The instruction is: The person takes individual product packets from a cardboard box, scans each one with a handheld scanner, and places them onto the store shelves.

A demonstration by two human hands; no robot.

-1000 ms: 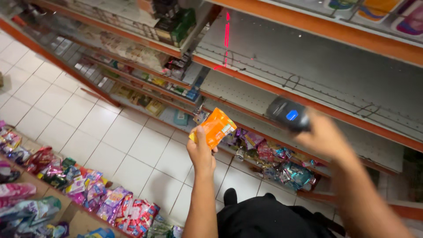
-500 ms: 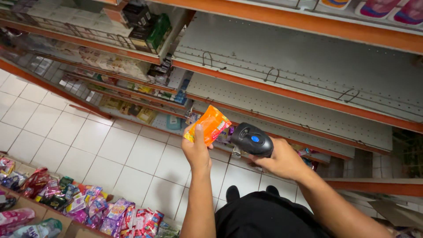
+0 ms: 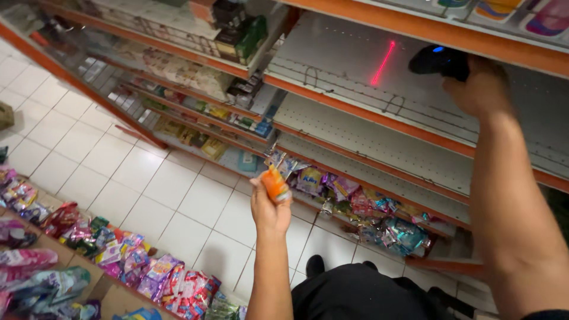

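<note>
A small orange packet (image 3: 275, 185) is held upright in the left hand (image 3: 269, 204), pinched between the thumb and the curled fingers, out in front of the body and above the white tiled floor (image 3: 112, 160). The right hand (image 3: 481, 89) is raised far to the right and is closed around a black handheld scanner (image 3: 440, 60), on whose top a small blue light is seen. A thin red line of light (image 3: 383, 63) is cast on the bare white perforated shelf (image 3: 349, 65) just left of the scanner. That shelf is edged in orange, and a second bare shelf (image 3: 367, 139) is seen below it. On the lowest shelf, just beyond the packet, a loose heap of shiny purple, green and silver packets (image 3: 379, 216) is spread to the right. Farther left, along the same run of shelving, rows of small boxes and packs (image 3: 195, 74) are seen, somewhat blurred. At the near left, a brown cardboard tray (image 3: 112, 293) is filled with bright pink, red and purple wrapped packets (image 3: 142, 266). Dark clothing (image 3: 361, 293) and the tip of a dark shoe (image 3: 315, 265) are seen at the bottom of the view, between the two arms.
</note>
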